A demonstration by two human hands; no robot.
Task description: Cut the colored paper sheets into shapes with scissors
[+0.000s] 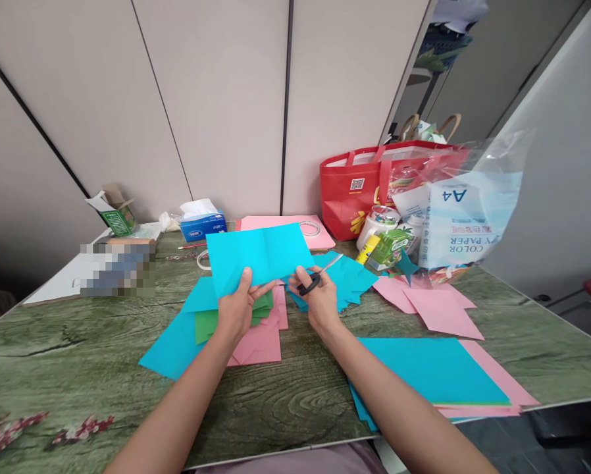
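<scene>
My left hand (237,307) pinches the lower edge of a bright blue sheet of paper (258,253), holding it up above the table. My right hand (319,297) is closed round the black handles of a pair of scissors (316,276), whose blades point up and right beside the sheet's lower right corner. Under both hands lie loose blue, green and pink sheets (211,326).
A stack of blue and pink paper (438,375) lies at the near right edge. Further back stand a red bag (359,191), a coloured-paper pack in a plastic sleeve (466,220), a glue jar (377,224), a tissue box (203,224) and a tape roll (310,228).
</scene>
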